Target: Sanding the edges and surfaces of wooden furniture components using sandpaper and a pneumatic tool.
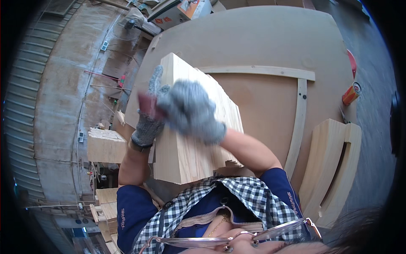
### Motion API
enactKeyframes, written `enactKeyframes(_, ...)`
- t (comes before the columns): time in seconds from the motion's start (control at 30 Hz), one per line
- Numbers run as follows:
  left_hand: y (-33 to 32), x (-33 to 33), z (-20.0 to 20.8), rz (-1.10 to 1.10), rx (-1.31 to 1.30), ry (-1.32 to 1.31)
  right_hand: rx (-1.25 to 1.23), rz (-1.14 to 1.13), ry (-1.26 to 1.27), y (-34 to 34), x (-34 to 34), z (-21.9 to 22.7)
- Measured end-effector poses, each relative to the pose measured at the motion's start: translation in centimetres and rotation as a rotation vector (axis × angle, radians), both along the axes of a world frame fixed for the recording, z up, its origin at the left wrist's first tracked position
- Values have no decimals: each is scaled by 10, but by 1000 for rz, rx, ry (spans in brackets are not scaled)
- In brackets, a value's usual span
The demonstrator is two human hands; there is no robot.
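Observation:
A thick stack of pale wooden pieces (203, 156), pressed side by side, stands in front of my body on the table. My right hand (190, 110), in a grey knit glove and smeared by motion, is closed over the stack's left edge. In it is a dark red piece (151, 106) that resembles sandpaper, too blurred to be sure. Against the stack's left face rests my left hand (148, 127), also gloved, fingers stretched out away from me. The red piece and my right hand partly cover that left hand.
A wooden frame strip (301, 122) lies on the brown table (270, 42). At right are curved wooden pieces (323, 161) and an orange-red can (351, 94). Another stack of wood (106, 146) stands at left, and a white box (182, 15) sits at the far edge.

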State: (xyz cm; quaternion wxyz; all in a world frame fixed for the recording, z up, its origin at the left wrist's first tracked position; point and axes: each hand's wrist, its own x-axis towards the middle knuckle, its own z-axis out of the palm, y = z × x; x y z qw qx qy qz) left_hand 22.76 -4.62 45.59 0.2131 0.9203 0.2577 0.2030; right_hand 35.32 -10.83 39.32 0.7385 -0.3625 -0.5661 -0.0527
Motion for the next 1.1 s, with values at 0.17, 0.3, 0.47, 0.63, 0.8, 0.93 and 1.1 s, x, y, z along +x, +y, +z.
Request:
enactKeyframes(0.17, 8, 21, -15, 6, -101, -5, -19, 297, -18, -81, 10, -31)
enactKeyframes(0.3, 8, 35, -25, 76, -177, -29, -68, 359, 100, -92, 21, -80)
enactKeyframes(0.47, 3, 55, -27, 124, -253, -58, -701, -43, 519, -83, 5, -199)
enactKeyframes(0.63, -6, 77, -25, 167, -291, -71, -1271, -261, 138, -68, 22, -346)
enactKeyframes(0.8, -6, 99, -31, 177, -286, -38, -1449, -142, -13, -37, 56, -359)
enactKeyframes(0.93, -1, 120, -36, 123, -207, 50, -1233, -320, -109, 50, 96, -377)
enactKeyframes(1.1, 3, 126, -38, 73, -64, 210, -1420, -147, 31, 85, 124, -391)
